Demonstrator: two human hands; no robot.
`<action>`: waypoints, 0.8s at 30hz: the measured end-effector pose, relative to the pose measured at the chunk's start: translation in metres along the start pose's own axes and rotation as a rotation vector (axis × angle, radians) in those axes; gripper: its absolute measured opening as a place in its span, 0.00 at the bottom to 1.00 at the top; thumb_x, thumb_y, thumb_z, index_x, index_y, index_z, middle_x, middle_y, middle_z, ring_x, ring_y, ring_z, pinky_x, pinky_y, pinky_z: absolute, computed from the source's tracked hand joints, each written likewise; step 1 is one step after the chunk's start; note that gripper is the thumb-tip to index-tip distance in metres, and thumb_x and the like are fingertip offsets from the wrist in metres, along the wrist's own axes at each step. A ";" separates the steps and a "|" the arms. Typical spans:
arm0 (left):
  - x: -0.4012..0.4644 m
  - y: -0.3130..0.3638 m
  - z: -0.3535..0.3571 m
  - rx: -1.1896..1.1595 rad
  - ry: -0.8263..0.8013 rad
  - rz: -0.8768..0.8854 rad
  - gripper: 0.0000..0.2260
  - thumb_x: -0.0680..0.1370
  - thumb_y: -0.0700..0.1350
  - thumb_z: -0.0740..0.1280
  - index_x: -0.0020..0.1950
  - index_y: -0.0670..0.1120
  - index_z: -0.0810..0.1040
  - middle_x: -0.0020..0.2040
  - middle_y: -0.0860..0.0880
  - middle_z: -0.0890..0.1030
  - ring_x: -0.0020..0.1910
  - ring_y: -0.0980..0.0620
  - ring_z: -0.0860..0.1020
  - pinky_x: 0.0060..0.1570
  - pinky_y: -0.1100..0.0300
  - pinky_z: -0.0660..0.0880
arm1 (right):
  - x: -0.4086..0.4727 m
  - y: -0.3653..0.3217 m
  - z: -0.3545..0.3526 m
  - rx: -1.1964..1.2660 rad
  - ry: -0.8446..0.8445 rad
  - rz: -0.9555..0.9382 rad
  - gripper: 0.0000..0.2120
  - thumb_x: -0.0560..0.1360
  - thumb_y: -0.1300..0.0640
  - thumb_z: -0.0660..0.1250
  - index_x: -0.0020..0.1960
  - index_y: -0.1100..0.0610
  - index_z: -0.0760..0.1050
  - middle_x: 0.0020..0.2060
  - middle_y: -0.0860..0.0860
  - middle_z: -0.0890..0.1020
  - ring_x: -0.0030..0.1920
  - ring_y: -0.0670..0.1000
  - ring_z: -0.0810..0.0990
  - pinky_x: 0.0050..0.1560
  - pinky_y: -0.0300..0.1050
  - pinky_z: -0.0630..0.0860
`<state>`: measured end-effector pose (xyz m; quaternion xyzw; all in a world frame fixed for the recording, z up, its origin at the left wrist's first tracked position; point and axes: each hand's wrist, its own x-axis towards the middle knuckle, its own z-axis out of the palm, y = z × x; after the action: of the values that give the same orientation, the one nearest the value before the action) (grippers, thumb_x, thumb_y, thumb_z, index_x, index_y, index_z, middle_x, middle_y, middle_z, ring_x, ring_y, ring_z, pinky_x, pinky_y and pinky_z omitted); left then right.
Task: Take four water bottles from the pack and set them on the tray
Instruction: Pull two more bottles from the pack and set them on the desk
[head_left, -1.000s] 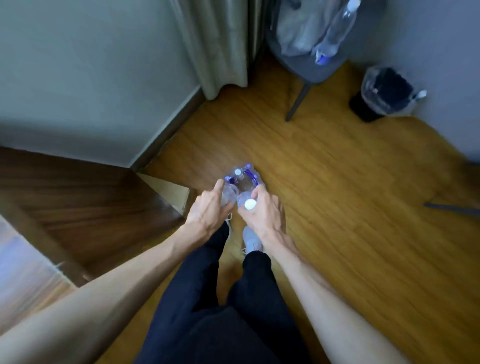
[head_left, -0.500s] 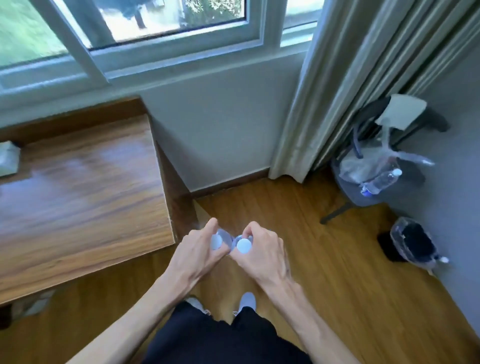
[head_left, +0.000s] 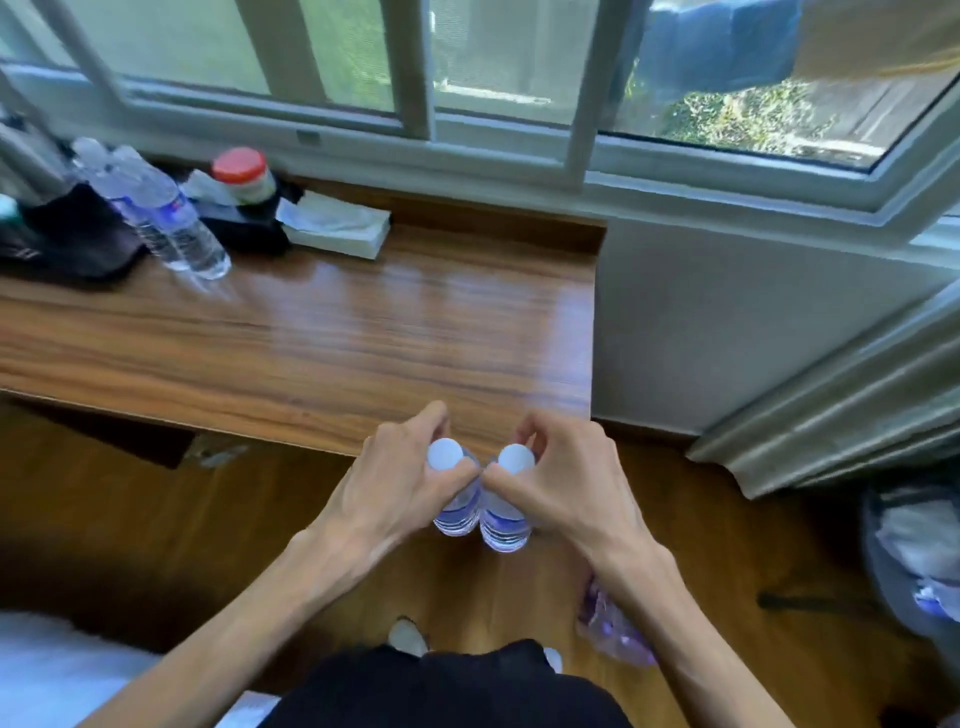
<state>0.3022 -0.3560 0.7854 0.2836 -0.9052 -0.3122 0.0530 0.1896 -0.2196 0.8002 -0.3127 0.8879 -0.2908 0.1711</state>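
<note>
My left hand (head_left: 395, 491) grips a clear water bottle (head_left: 457, 512) by the neck, its white cap showing above my fingers. My right hand (head_left: 563, 493) holds a second water bottle (head_left: 504, 525) the same way. Both bottles hang upright side by side, touching, in the air just in front of the wooden table's (head_left: 363, 332) near right corner. The torn plastic pack (head_left: 615, 631) lies on the floor behind my right forearm, partly hidden. Two more water bottles (head_left: 166, 218) stand at the table's far left. No tray is visible that I can make out.
A tissue box (head_left: 335, 228), a red-lidded jar (head_left: 244, 174) and dark bags (head_left: 78, 234) sit along the table's back by the window. A curtain (head_left: 841, 405) hangs at right, a chair with a bag (head_left: 914, 551) beyond it. A white bed edge (head_left: 52, 670) is at lower left.
I stood up from the pack on the floor, lifting one bottle in each hand. My view swung up and left from the floor to the table and window.
</note>
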 end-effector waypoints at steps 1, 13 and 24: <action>-0.001 -0.013 -0.016 0.002 0.027 -0.005 0.14 0.71 0.56 0.68 0.40 0.50 0.65 0.31 0.49 0.76 0.33 0.45 0.74 0.28 0.56 0.67 | 0.006 -0.017 0.009 0.012 -0.010 -0.024 0.16 0.62 0.42 0.74 0.38 0.52 0.75 0.29 0.45 0.76 0.32 0.47 0.74 0.34 0.45 0.74; 0.027 -0.163 -0.178 0.003 0.264 -0.237 0.15 0.70 0.54 0.71 0.40 0.47 0.69 0.29 0.46 0.76 0.30 0.48 0.70 0.29 0.54 0.66 | 0.099 -0.211 0.119 0.061 -0.068 -0.280 0.20 0.57 0.36 0.65 0.36 0.52 0.75 0.25 0.45 0.73 0.28 0.46 0.70 0.29 0.41 0.66; 0.084 -0.283 -0.274 0.014 0.323 -0.372 0.15 0.72 0.53 0.71 0.41 0.45 0.70 0.33 0.47 0.79 0.31 0.50 0.73 0.26 0.59 0.64 | 0.192 -0.337 0.205 0.057 -0.191 -0.373 0.14 0.66 0.43 0.74 0.39 0.51 0.73 0.30 0.44 0.73 0.29 0.42 0.70 0.30 0.33 0.61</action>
<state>0.4433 -0.7307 0.8289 0.4918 -0.8195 -0.2608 0.1365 0.2995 -0.6434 0.8282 -0.4926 0.7858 -0.3117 0.2066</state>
